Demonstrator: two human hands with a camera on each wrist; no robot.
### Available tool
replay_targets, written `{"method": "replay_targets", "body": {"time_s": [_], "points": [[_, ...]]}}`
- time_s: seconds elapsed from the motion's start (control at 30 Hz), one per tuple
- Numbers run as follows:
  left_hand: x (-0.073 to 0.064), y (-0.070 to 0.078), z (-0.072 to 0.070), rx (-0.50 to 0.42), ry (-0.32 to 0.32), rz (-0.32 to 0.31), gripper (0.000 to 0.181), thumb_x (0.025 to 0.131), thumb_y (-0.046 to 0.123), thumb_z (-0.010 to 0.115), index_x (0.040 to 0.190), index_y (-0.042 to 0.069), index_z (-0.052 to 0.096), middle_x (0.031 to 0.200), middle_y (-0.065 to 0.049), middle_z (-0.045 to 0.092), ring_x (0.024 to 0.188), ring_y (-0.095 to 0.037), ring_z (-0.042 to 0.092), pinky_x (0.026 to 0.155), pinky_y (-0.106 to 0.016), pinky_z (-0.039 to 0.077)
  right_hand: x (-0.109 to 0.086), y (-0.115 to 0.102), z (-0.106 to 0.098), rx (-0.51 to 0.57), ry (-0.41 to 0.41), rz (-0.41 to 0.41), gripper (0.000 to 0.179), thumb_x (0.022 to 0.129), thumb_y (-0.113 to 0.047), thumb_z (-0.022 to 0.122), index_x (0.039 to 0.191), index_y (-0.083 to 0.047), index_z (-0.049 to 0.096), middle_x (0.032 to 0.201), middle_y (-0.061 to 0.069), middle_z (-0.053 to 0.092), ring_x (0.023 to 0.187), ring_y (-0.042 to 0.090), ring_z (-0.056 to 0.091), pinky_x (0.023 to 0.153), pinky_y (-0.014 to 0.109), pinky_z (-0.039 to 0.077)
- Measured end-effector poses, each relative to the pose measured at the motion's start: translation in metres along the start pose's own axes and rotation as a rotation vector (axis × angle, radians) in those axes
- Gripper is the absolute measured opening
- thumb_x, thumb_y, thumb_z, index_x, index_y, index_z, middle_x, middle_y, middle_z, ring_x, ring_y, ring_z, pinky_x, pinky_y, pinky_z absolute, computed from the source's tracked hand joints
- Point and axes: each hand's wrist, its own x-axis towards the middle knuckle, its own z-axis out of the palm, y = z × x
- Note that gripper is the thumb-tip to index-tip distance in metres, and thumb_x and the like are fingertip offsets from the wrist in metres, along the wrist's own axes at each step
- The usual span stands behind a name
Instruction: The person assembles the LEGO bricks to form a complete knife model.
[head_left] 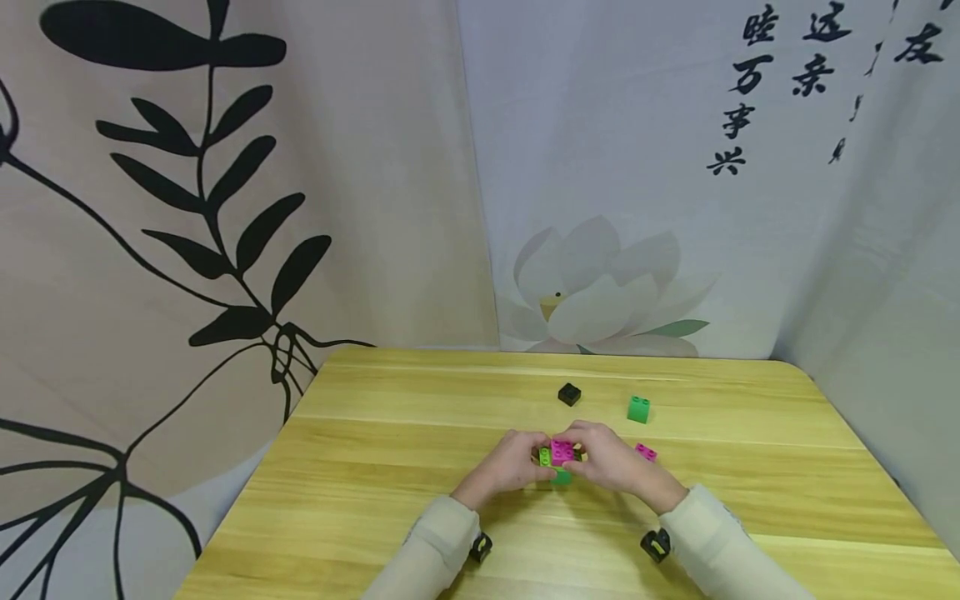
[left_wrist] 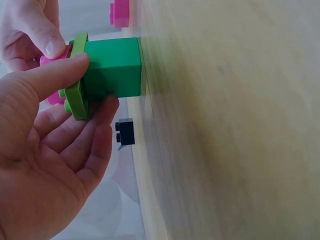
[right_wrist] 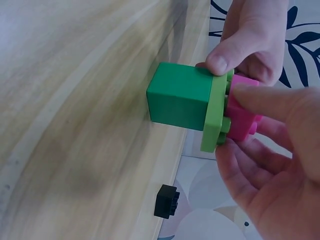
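A small stack of toy building bricks stands between my two hands at the middle of the table. Its base is a tall green brick point(right_wrist: 177, 95), with a lime green plate point(right_wrist: 214, 115) on top of it. Above the plate sits a pink brick point(head_left: 561, 452), its studs facing up. My left hand point(head_left: 516, 461) grips the stack from the left, thumb on the lime plate and fingers behind it. From the right, my right hand point(head_left: 609, 457) pinches the pink brick between thumb and fingers.
Behind the hands, a black brick point(head_left: 569, 394) and another green brick point(head_left: 638, 409) rest on the wooden table point(head_left: 375, 467). A second pink brick point(head_left: 646, 452) lies just right of my right hand. Printed curtains point(head_left: 390, 208) hang behind the table.
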Motion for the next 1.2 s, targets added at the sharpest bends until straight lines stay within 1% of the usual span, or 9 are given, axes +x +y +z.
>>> {"method": "replay_targets", "body": {"time_s": [0.37, 0.5, 0.73, 0.93, 1.2], "points": [[0.0, -0.0004, 0.0011, -0.005, 0.006, -0.001, 0.016, 0.079, 0.018, 0.078, 0.087, 0.014, 0.064, 0.069, 0.008, 0.059, 0.055, -0.004, 0.048, 0.049, -0.02, 0.041, -0.0002, 0.001, 0.002, -0.023, 0.005, -0.013, 0.036, 0.083, -0.011, 0.073, 0.116, -0.001, 0.064, 0.102, 0.004, 0.06, 0.086, 0.016, 0.059, 0.069, 0.025, 0.052], [0.0, -0.0002, 0.0007, -0.003, 0.006, 0.003, 0.016, 0.079, 0.018, 0.078, 0.088, 0.014, 0.065, 0.068, 0.008, 0.058, 0.054, -0.004, 0.047, 0.047, -0.02, 0.041, -0.0003, 0.0016, 0.0023, -0.022, 0.007, -0.012, 0.036, 0.083, -0.011, 0.073, 0.117, -0.001, 0.064, 0.101, 0.003, 0.06, 0.086, 0.015, 0.058, 0.069, 0.024, 0.052], [-0.0001, -0.0005, -0.0007, -0.008, -0.001, 0.007, 0.018, 0.079, 0.017, 0.078, 0.091, 0.013, 0.065, 0.069, 0.01, 0.058, 0.052, -0.004, 0.048, 0.046, -0.02, 0.041, -0.0004, 0.0007, 0.003, -0.044, 0.016, -0.037, 0.038, 0.082, -0.011, 0.074, 0.118, -0.001, 0.064, 0.1, 0.001, 0.059, 0.083, 0.011, 0.058, 0.068, 0.023, 0.051], [0.0003, -0.0012, -0.0008, 0.006, -0.002, 0.014, 0.018, 0.08, 0.018, 0.078, 0.092, 0.013, 0.065, 0.069, 0.011, 0.058, 0.054, -0.004, 0.049, 0.047, -0.02, 0.041, -0.0001, -0.0003, 0.0035, -0.055, 0.026, -0.042, 0.038, 0.082, -0.01, 0.074, 0.117, 0.0, 0.064, 0.099, 0.001, 0.06, 0.083, 0.011, 0.058, 0.069, 0.026, 0.052], [0.0003, -0.0013, -0.0008, 0.003, -0.009, 0.005, 0.019, 0.08, 0.019, 0.077, 0.094, 0.014, 0.066, 0.072, 0.012, 0.059, 0.058, -0.003, 0.052, 0.05, -0.02, 0.044, -0.0005, -0.0023, 0.0021, -0.042, 0.012, -0.025, 0.037, 0.083, -0.01, 0.073, 0.117, 0.0, 0.064, 0.098, 0.0, 0.058, 0.081, 0.011, 0.057, 0.067, 0.022, 0.05]]}}
